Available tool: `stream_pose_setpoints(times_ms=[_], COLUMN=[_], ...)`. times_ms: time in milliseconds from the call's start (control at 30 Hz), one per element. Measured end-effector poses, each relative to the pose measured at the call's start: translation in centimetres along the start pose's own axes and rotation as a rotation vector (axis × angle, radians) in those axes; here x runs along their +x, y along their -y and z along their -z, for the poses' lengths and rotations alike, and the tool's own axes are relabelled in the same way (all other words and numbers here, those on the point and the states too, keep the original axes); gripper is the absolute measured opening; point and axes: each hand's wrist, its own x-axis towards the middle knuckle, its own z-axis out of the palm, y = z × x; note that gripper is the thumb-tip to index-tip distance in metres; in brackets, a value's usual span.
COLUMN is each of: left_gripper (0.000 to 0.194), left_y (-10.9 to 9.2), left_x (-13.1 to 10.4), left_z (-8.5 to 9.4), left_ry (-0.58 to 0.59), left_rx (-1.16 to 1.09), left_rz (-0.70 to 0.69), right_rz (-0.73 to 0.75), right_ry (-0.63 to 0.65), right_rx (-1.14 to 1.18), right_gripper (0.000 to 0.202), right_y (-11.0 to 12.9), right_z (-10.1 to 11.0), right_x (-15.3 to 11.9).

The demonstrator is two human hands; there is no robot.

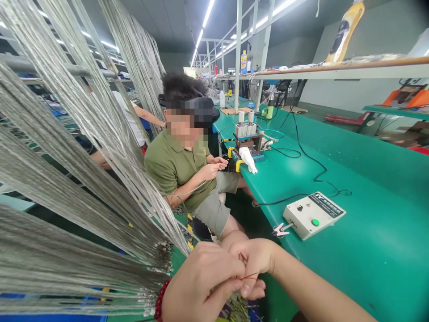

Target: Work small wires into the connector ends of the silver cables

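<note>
Wire, thin and red [248,277], ran between the two hands low in the head view, just off the near edge of the green bench [368,250]. The left hand [201,286] was closed around it, fingers curled, with a red bead bracelet [161,298] at the wrist; the right hand [254,264] pinched the same strand between thumb and fingertips, and the two hands touched each other. How far the wire ran was hard to make out, since it vanished inside the left fist and the lower part of both hands was cut off by the picture's bottom edge. Under them lay a tangle of coloured leads [237,311], mostly hidden. To the left hung thick bundles of silvery cable [83,188], blurred where nearest the camera, their ends gathered just beside the left hand. On the bench to the right sat a white control box [313,214] with a green button, a small clip [279,230] at its near corner and a black cord [301,156] trailing away from it. Farther along stood a small press-like machine [248,138] with a white glove [248,158] draped against it. A co-worker in an olive shirt [174,165] sat beside the bench, both hands together at something too small to tell. A shelf [335,68] crossed overhead, carrying a yellow bottle [345,31] partly cut off at the top.
</note>
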Motion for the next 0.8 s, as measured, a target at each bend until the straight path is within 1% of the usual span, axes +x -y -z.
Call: stream_pose_setpoints(times_ms=[167,267,333,367,467,533,633,700,800], left_gripper=[0.042,0.04,0.033,0.028,0.016,0.015,0.015,0.016,0.019], left_y=[0.0,0.1,0.2,0.2,0.3,0.4,0.4,0.3,0.1], left_x=[-0.5,-0.8,-0.9,-0.9,-0.9,-0.8,-0.4,-0.1,0.2], left_z=[0.4,0.7,0.8,0.8,0.5,0.0,-0.9,-1.5,-2.6], left_ry=[-0.003,-0.027,-0.07,-0.104,-0.227,-0.297,-0.363,-0.439,-0.581], left_rx=[0.041,0.051,0.056,0.062,0.076,0.04,-0.139,-0.291,-0.52], left_rz=[0.031,0.042,0.065,0.09,0.21,0.294,0.365,0.389,0.4], right_rz=[-0.057,-0.063,-0.03,0.0,0.111,0.17,0.223,0.283,0.491], right_ry=[-0.001,-0.066,-0.156,-0.222,-0.455,-0.593,-0.728,-0.8,-0.937], right_rx=[-0.041,-0.066,-0.078,-0.088,-0.139,-0.2,-0.323,-0.417,-0.587], right_gripper=[0.054,0.053,0.053,0.052,0.052,0.053,0.046,0.038,0.028], right_y=[0.6,0.8,1.1,1.4,2.9,4.2,5.9,6.8,7.5], right_z=[-0.3,-0.3,-0.5,-0.6,-1.6,-2.7,-4.8,-6.1,-7.2], right_x=[-0.1,-0.4,-0.9,-1.2,-2.3,-3.1,-4.3,-4.9,-5.4])
